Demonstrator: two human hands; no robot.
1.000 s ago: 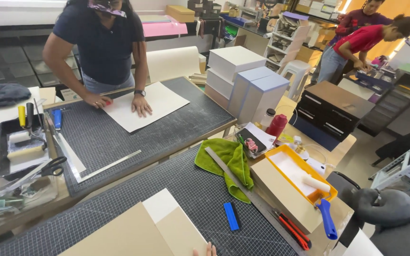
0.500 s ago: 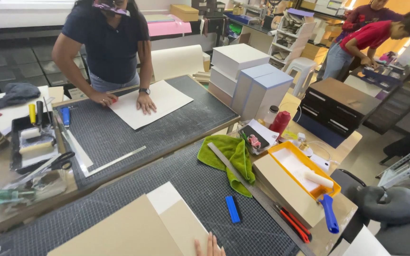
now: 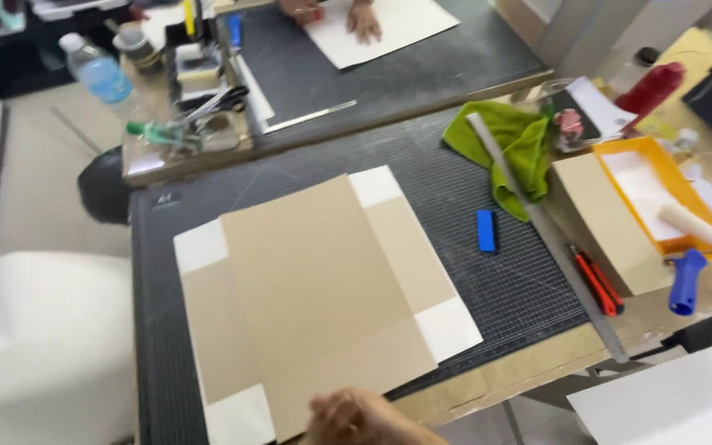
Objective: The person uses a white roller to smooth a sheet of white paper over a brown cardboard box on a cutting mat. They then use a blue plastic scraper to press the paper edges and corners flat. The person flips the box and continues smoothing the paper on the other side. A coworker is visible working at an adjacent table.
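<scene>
Head view shows one hand (image 3: 356,419) at the bottom edge, blurred, knuckles up, touching the near edge of the tan cardboard sheet (image 3: 315,288); its grip cannot be told, nor which hand. Cardboard lies flat just beyond it on the desk (image 3: 496,280).

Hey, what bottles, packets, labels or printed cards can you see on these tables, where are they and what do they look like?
Clear plastic water bottle with a pale blue label: far left, tilted, white cap.
Red cylindrical bottle with a black cap: far right, leaning.
Dark printed card with a pink picture: right of the green cloth, flat, rectangular.
Small pale mark: cutting mat's far left corner; too small to read.
</scene>
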